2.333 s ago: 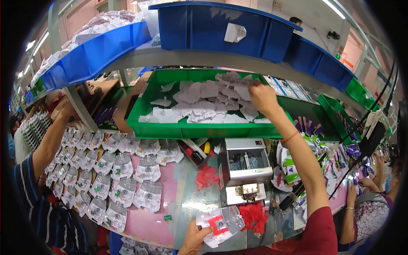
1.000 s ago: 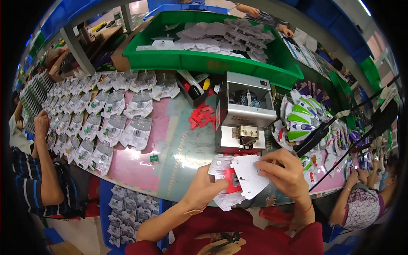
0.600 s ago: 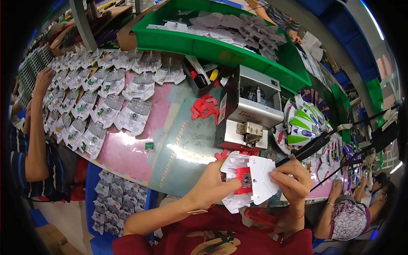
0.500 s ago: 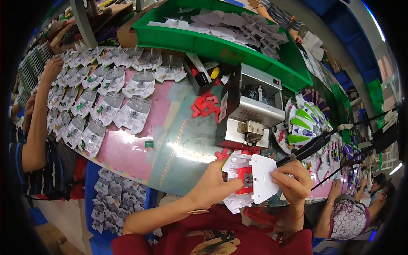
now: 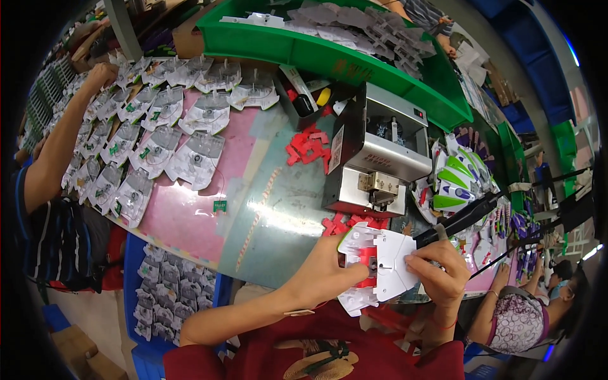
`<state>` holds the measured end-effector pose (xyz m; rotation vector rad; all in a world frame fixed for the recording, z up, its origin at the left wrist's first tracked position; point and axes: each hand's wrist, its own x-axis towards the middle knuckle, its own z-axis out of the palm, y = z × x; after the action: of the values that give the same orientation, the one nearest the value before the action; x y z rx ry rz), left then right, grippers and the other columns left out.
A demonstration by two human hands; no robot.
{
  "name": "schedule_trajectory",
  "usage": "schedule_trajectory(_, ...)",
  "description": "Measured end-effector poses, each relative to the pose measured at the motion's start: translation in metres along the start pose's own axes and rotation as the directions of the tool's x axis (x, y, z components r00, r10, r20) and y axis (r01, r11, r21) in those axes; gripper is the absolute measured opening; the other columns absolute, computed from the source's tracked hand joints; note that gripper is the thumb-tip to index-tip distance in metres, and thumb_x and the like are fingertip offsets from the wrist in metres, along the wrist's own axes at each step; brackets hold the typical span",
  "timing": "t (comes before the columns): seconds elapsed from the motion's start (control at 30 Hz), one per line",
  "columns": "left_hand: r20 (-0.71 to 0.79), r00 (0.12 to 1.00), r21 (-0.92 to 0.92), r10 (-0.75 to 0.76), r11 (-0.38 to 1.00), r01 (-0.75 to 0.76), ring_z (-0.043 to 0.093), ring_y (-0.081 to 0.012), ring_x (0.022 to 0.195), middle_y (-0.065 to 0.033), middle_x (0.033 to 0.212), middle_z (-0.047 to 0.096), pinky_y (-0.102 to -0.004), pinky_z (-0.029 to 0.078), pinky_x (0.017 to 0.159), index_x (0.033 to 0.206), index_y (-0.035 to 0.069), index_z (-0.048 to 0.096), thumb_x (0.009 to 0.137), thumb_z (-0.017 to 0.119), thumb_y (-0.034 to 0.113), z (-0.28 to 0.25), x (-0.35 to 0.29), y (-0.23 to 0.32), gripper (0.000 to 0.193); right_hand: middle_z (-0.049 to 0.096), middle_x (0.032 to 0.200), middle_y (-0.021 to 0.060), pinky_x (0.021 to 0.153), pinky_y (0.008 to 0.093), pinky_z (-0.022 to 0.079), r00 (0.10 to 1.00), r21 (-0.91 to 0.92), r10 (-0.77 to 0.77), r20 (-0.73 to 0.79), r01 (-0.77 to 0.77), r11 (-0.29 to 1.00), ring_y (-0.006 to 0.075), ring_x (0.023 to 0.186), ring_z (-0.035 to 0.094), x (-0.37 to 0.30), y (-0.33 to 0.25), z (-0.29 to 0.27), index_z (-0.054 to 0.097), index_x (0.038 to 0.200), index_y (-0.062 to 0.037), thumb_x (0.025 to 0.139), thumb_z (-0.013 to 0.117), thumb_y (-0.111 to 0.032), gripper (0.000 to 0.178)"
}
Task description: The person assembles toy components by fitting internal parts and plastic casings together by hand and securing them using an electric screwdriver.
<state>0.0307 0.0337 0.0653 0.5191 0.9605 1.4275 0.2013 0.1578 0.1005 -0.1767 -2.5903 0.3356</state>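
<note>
My left hand grips a white plastic toy shell at its left side, thumb laid over the inside. A red plastic piece sits in the middle of that shell. Pinched at its right edge between the thumb and fingers of my right hand is a flat white plastic panel. The panel lies over the shell's right part and hides what is beneath it. Both parts are held above the table's near edge, in front of a metal machine.
Red plastic pieces lie left of the machine. Rows of white shells cover the table's left, near a co-worker's arm. A green bin of white parts stands behind. A blue crate is low left; a black bar crosses right.
My view has shifted slightly. Both hands keep their grips, with the panel and shell in nearly the same place. The co-worker's hand at the left has moved farther back over the shells.
</note>
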Motion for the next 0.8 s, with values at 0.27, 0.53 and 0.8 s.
schedule_trajectory(0.27,0.062,0.995,-0.006,-0.082,0.997,0.083,0.050,-0.0070,0.068,-0.0031,0.079,0.056,-0.0234,0.043,0.059,0.095,-0.006,0.052,0.071,0.049,0.001,-0.009,0.000,-0.008,0.025,0.058,0.087,0.0089,0.062,0.0303,0.043,0.966,0.119,0.131,0.223,-0.161,0.980,0.0221,0.076,0.054,0.004,0.008,-0.007,0.065,0.091,-0.0040,0.058,0.073,-0.018,0.037)
schedule_trajectory(0.53,-0.034,0.999,0.139,0.038,0.990,-0.033,0.049,-0.0075,0.071,-0.0048,0.081,0.056,-0.0241,0.044,0.062,0.105,-0.005,0.049,0.070,0.051,0.002,-0.010,-0.004,-0.015,0.035,0.038,0.125,0.0178,0.086,0.0381,0.040,0.890,0.264,0.183,0.418,-0.311,0.913,0.0335,0.107,0.044,0.015,-0.010,0.007,0.039,0.126,-0.0043,0.061,0.071,-0.035,0.078)
schedule_trajectory(0.8,-0.023,0.987,0.295,0.159,0.944,-0.145,0.051,-0.0101,0.078,-0.0082,0.086,0.057,-0.0242,0.044,0.069,0.111,-0.006,0.046,0.070,0.051,0.003,-0.013,-0.001,-0.017,0.042,0.041,0.122,0.0171,0.084,0.0359,0.042,0.922,0.350,0.281,0.267,-0.365,0.863,0.0325,0.107,0.046,0.005,-0.010,0.031,0.044,0.123,-0.0072,0.052,0.078,-0.027,0.082)
